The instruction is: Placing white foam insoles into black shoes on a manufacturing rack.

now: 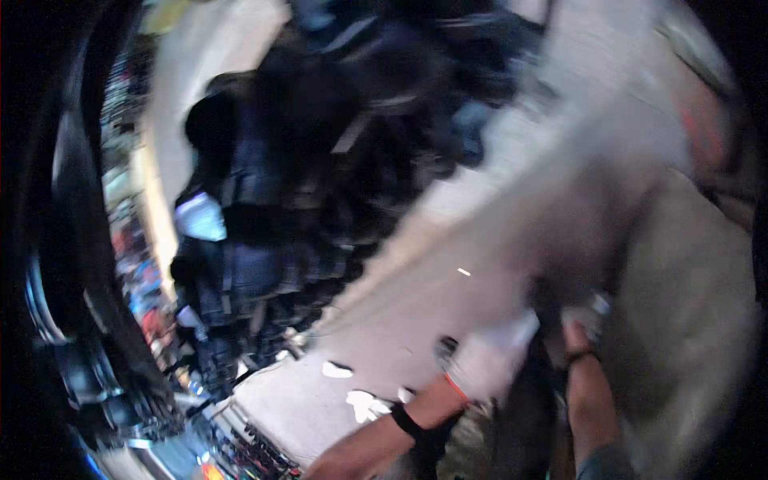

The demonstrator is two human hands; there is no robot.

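Observation:
My left hand (500, 356), in a white glove with an orange cuff, reaches over the pale tabletop (432, 320). Motion smears its fingers. To its right, my right hand (582, 320) is blurred too, with a dark band at the wrist. Between the hands is a dark, cloth-like piece (547, 308); whether either hand grips it cannot be made out. A small dark rounded thing (446, 346) lies just left of my left hand. A large heap of dark pieces, probably cloth (320, 160), covers the surface beyond.
White gloves (368, 406) and a small white piece (338, 370) lie on the near left of the table. A whitish item (201, 218) shows at the heap's left side. A large beige surface (688, 320) stands close on the right. Colourful clutter (148, 280) lines the far left.

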